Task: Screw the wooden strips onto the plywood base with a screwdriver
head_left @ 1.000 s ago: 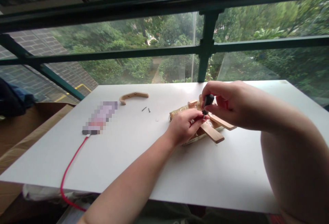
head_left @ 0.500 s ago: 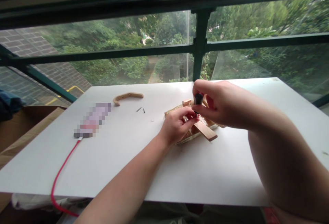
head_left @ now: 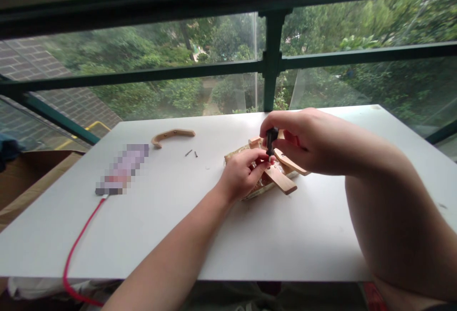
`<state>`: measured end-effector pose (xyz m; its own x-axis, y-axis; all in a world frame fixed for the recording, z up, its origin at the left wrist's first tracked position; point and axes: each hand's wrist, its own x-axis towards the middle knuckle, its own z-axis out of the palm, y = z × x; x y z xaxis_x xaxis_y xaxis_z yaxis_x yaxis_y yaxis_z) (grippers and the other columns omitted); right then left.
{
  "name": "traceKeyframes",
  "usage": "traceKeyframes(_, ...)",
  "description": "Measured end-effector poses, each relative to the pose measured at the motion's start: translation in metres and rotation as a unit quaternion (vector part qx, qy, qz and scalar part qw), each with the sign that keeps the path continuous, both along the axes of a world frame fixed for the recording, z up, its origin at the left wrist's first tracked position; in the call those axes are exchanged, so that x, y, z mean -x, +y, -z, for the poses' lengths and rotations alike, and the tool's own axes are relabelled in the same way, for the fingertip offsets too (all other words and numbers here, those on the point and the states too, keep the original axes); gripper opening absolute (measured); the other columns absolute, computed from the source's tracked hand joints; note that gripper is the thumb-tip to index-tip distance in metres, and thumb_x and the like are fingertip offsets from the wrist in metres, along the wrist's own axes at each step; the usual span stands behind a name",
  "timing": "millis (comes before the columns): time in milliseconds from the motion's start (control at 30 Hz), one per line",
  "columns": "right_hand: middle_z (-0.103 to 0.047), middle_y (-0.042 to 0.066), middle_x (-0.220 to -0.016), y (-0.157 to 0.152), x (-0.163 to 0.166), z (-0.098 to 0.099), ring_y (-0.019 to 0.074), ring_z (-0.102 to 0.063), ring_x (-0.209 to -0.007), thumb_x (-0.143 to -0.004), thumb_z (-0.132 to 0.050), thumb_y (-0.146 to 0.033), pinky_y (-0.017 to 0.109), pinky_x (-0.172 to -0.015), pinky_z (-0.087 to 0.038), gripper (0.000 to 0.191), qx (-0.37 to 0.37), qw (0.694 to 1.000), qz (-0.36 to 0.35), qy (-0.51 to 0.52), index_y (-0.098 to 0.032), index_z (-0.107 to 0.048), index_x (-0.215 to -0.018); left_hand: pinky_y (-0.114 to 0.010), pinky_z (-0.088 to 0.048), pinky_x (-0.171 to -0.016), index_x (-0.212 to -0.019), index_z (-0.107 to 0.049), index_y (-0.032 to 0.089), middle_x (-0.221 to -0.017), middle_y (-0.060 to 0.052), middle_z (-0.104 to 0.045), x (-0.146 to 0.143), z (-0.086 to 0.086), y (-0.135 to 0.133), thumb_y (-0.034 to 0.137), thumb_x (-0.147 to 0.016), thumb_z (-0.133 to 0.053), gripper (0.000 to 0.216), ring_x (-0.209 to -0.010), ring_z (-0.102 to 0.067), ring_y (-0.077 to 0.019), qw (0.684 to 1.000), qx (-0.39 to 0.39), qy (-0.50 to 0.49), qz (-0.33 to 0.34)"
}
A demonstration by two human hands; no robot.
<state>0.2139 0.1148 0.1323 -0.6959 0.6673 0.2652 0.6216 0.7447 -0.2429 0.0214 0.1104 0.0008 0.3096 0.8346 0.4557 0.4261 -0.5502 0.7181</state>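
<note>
My right hand (head_left: pixel 300 140) grips the black handle of a screwdriver (head_left: pixel 271 140), which points down. Its tip meets a flat wooden piece (head_left: pixel 283 181) near the fingertips of my left hand (head_left: pixel 243 173). Thumb and forefinger of that left hand are pinched together around the tip; what lies between them is too small to make out. Beneath both hands is a shallow woven basket (head_left: pixel 232 153) with clear plastic and wooden parts in it. Another wooden piece with a screw hole (head_left: pixel 291 162) sticks out from under my right hand.
A curved wooden piece (head_left: pixel 173 133) lies at the back left of the white table (head_left: pixel 171 216), with two screws (head_left: pixel 192 153) before it. A blurred-out phone (head_left: pixel 123 168) on a red cable (head_left: pixel 76 239) is further left. Windows stand behind, a cardboard box (head_left: pixel 43 173) at left.
The view has shifted slightly. My right fingers have changed their hold on the screwdriver, and more of its handle shows. My left hand keeps its pinch at the tip.
</note>
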Motion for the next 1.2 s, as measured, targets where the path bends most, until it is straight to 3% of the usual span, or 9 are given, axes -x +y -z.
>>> traceKeyframes(200, -0.058, -0.001, -0.066, 0.001, 0.002, 0.001, 0.0101, -0.043, -0.052, -0.085, -0.057, -0.03, 0.025, -0.05, -0.026, 0.009, -0.024, 0.999, 0.029, -0.004, -0.023, -0.057, -0.091, -0.025, -0.053, -0.074, -0.1, -0.07, 0.019, -0.091, -0.004, -0.072, 0.001, -0.002, -0.001, 0.024, -0.093, -0.055, 0.017, -0.082, -0.066, -0.0149, 0.999, -0.029, 0.02, 0.006)
traceKeyframes(300, -0.054, -0.002, -0.063, 0.001, 0.005, 0.002, 0.0096, -0.042, -0.052, -0.085, -0.058, -0.033, 0.024, -0.05, -0.024, 0.011, -0.034, 0.999, 0.036, -0.005, -0.023, -0.054, -0.088, -0.026, -0.052, -0.074, -0.097, -0.068, 0.018, -0.092, -0.004, -0.071, 0.001, -0.002, -0.002, 0.023, -0.094, -0.051, 0.018, -0.082, -0.065, -0.0148, 0.999, -0.044, 0.022, 0.01)
traceKeyframes(533, -0.051, -0.003, -0.061, 0.002, 0.012, 0.004, 0.0085, -0.037, -0.051, -0.084, -0.061, -0.04, 0.024, -0.05, -0.023, 0.027, -0.042, 0.998, 0.044, 0.005, -0.021, -0.043, -0.076, -0.023, -0.051, -0.066, -0.086, -0.065, 0.018, -0.078, 0.0, -0.068, 0.001, 0.003, -0.001, 0.025, -0.083, -0.068, 0.009, -0.068, -0.063, -0.012, 0.998, -0.037, 0.007, -0.042)
traceKeyframes(667, -0.057, -0.002, -0.068, 0.0, 0.008, 0.003, 0.0099, -0.043, -0.056, -0.084, -0.06, -0.036, 0.025, -0.053, -0.027, 0.019, -0.027, 0.999, 0.024, 0.019, -0.021, -0.054, -0.092, -0.022, -0.051, -0.063, -0.09, -0.069, 0.019, -0.077, 0.0, -0.07, 0.0, 0.001, -0.002, 0.023, -0.085, -0.067, 0.008, -0.068, -0.063, -0.0121, 0.999, -0.026, -0.002, -0.036)
traceKeyframes(767, -0.063, -0.001, -0.079, -0.001, 0.002, 0.001, 0.0096, -0.048, -0.059, -0.084, -0.056, -0.022, 0.024, -0.056, -0.032, 0.028, 0.003, 0.999, -0.023, 0.038, -0.022, -0.057, -0.112, -0.022, -0.051, -0.062, -0.095, -0.07, 0.018, -0.083, -0.001, -0.072, 0.0, -0.001, -0.002, 0.026, -0.086, -0.065, 0.012, -0.068, -0.064, -0.0119, 1.0, -0.006, -0.006, -0.023)
traceKeyframes(900, -0.067, -0.001, -0.086, 0.001, -0.002, 0.0, 0.009, -0.051, -0.061, -0.084, -0.051, -0.014, 0.023, -0.056, -0.034, 0.034, 0.013, 0.999, -0.031, 0.027, -0.026, -0.061, -0.115, -0.022, -0.053, -0.063, -0.099, -0.07, 0.018, -0.089, -0.003, -0.073, 0.002, 0.0, -0.001, 0.028, -0.089, -0.063, 0.016, -0.065, -0.063, -0.0106, 1.0, 0.016, -0.008, -0.004)
traceKeyframes(1200, -0.058, -0.004, -0.069, 0.002, 0.0, 0.0, 0.0072, -0.045, -0.056, -0.084, -0.061, -0.028, 0.021, -0.05, -0.031, 0.009, -0.03, 0.999, 0.004, 0.033, -0.022, -0.06, -0.089, -0.022, -0.051, -0.066, -0.098, -0.069, 0.019, -0.089, -0.002, -0.071, 0.002, 0.001, -0.001, 0.022, -0.09, -0.059, 0.013, -0.07, -0.062, -0.0109, 1.0, -0.004, 0.002, 0.011)
